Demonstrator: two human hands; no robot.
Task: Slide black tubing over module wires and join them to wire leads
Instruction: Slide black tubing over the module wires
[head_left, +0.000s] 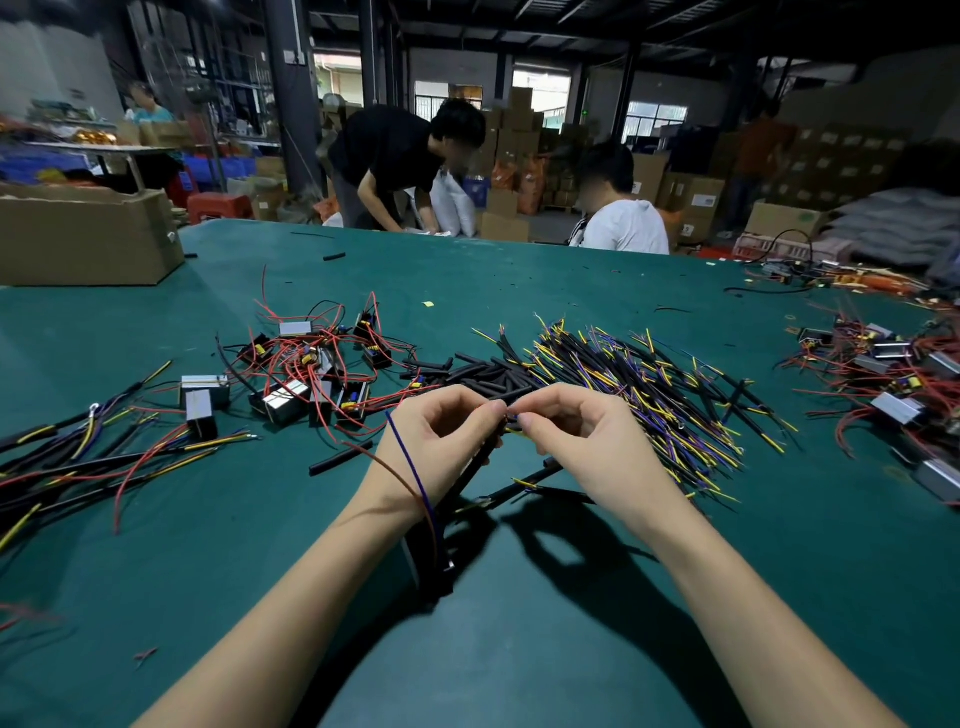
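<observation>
Green surface (519, 270) carries modules (291, 400), tubing pieces (483, 371) and wire leads (639, 384) beyond both hands; left hand (441, 441) and right hand (576, 436) pinch thin wires (511, 418) together.

Overhead light is moderate on the green table (519, 270); the hall behind is dim, its windows (655, 117) overexposed. Forearms cast hard dark shadows toward the viewer. Wide-angle distortion bends the edges. Background soft; faces blurred.
</observation>
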